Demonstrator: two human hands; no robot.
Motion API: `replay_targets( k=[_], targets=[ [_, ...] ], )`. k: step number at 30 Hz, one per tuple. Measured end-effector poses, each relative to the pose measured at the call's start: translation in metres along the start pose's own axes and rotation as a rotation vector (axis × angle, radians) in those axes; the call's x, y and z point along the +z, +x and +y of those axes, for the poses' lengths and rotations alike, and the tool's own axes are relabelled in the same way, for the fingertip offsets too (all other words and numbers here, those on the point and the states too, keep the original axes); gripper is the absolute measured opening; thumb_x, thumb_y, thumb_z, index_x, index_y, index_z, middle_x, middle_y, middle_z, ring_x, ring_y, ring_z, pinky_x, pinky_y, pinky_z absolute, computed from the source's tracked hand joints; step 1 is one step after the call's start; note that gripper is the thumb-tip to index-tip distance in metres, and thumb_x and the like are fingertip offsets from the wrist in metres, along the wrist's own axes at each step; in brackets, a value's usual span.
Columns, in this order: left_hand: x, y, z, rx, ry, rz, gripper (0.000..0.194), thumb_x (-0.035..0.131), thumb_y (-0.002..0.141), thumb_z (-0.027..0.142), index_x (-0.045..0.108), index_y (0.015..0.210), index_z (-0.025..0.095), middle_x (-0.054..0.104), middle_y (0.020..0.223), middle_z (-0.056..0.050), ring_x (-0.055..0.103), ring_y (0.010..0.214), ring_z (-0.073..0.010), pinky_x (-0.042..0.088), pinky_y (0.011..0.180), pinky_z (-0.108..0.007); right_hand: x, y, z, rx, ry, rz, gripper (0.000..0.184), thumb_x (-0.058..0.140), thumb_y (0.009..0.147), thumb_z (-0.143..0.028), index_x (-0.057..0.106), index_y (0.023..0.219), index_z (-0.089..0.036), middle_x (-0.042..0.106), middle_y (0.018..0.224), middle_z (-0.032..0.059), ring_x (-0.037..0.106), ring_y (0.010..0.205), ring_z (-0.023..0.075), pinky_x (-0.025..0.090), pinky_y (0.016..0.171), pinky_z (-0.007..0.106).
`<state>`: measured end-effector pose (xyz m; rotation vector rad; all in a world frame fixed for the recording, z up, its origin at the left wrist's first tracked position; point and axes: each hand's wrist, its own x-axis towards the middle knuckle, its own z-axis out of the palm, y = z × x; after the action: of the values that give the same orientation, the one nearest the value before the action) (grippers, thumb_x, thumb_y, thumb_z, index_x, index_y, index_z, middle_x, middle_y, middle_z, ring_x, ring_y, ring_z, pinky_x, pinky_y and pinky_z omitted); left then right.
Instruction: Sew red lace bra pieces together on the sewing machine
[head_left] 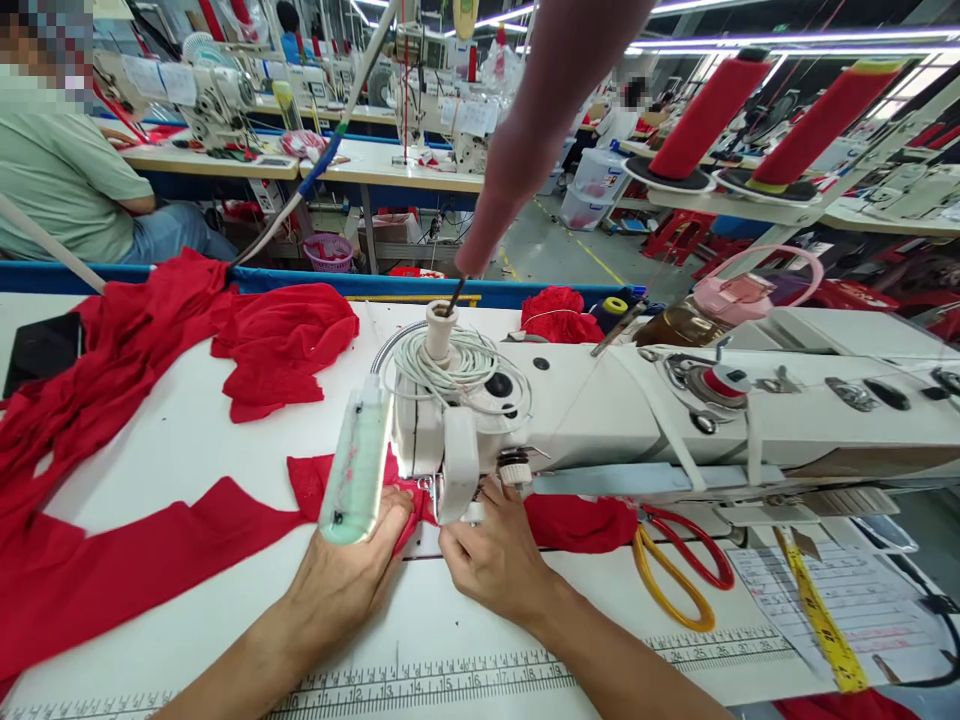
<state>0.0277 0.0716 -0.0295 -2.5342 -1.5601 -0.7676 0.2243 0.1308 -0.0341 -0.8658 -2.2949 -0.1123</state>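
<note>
A white sewing machine (457,455) stands over a strip of red fabric (225,525) that runs from the left into its needle area. My left hand (356,560) is closed on this fabric just left of the presser foot, with its fingertips partly behind a pale green machine lamp (356,465). On the other side of the needle, my right hand (499,550) has curled fingers under the machine head. Whatever its fingertips grip is hidden. More red fabric (577,523) comes out to the right of that hand.
Scissors (679,565) with red and yellow handles lie at right, near a yellow measuring tape (821,615) on a written sheet (885,600). Piled red fabric (172,330) and a dark phone (45,350) are at left. A pink-lidded bottle (697,315) stands behind the machine. A person (67,180) sits beyond.
</note>
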Motion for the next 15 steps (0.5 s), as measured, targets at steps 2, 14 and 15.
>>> replay_targets(
  k=[2, 14, 15],
  targets=[
    [-0.001, 0.0, 0.0, -0.043, -0.055, -0.001, 0.03, 0.042, 0.093, 0.008, 0.061, 0.116, 0.013, 0.07, 0.113, -0.012, 0.064, 0.106, -0.0267, 0.047, 0.094, -0.043, 0.001, 0.0, 0.0, -0.023, 0.013, -0.027, 0.022, 0.056, 0.076, -0.008, 0.06, 0.057, -0.019, 0.047, 0.065, 0.0021, 0.044, 0.075, 0.0181, 0.026, 0.063, 0.031],
    [-0.029, 0.02, -0.025, -0.399, -0.165, 0.151, 0.024, 0.042, 0.093, 0.016, 0.06, 0.109, 0.023, 0.064, 0.076, 0.001, 0.062, 0.067, -0.0173, 0.053, 0.057, -0.027, 0.008, -0.006, -0.001, -0.005, 0.006, -0.146, 0.024, 0.056, 0.084, -0.009, 0.073, 0.094, -0.023, 0.061, 0.074, 0.0035, 0.05, 0.087, 0.0225, 0.037, 0.09, 0.04],
    [-0.036, 0.024, -0.029, -0.39, -0.105, 0.195, 0.028, 0.043, 0.092, 0.016, 0.058, 0.114, 0.023, 0.064, 0.079, 0.0, 0.063, 0.07, -0.0188, 0.053, 0.058, -0.029, 0.007, -0.005, -0.001, -0.011, 0.009, -0.133, 0.026, 0.055, 0.085, -0.009, 0.073, 0.099, -0.023, 0.062, 0.077, 0.0041, 0.05, 0.087, 0.0227, 0.037, 0.091, 0.041]
  ],
)
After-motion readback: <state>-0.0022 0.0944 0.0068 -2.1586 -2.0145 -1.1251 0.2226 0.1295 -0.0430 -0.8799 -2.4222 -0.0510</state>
